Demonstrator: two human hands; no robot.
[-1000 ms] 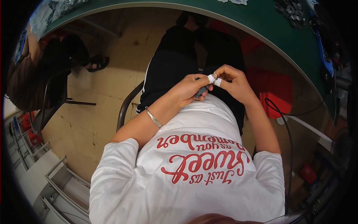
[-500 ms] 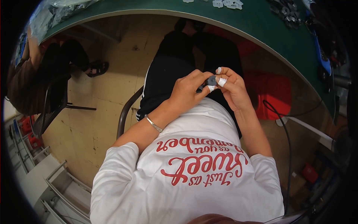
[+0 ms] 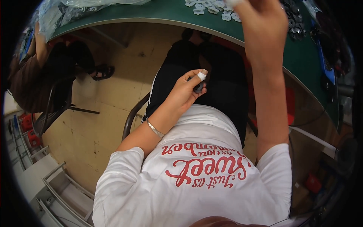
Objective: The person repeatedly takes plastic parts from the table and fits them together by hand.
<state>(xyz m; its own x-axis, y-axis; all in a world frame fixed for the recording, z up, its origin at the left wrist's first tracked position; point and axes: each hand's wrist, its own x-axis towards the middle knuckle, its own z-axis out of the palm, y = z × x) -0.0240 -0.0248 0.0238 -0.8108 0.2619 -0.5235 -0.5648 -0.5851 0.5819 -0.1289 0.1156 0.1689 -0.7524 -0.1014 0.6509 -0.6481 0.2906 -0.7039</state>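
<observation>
Above my lap, my left hand (image 3: 187, 90) is closed around a small dark grey plastic part (image 3: 198, 87). White tape is wrapped around its thumb, and a silver bangle sits on that wrist. My right hand (image 3: 262, 32) is raised over the green table, between several white plastic pieces (image 3: 204, 6) and a pile of dark grey parts (image 3: 297, 26). Its fingers run past the top edge of the picture and are partly blurred, so what they hold, if anything, is hidden. White tape shows on the right thumb as well.
The curved edge of the green table (image 3: 159, 19) crosses ahead of my knees. Clear plastic bags (image 3: 72, 13) lie at its far left, and a blue tray (image 3: 325, 56) stands at the right. Another person (image 3: 28, 81) sits at the left. A red stool (image 3: 290, 106) is beside my right leg.
My right hand has left the grey part and moved up and forward over the table. My left hand keeps the part, slightly nearer the left. More white pieces have come into view.
</observation>
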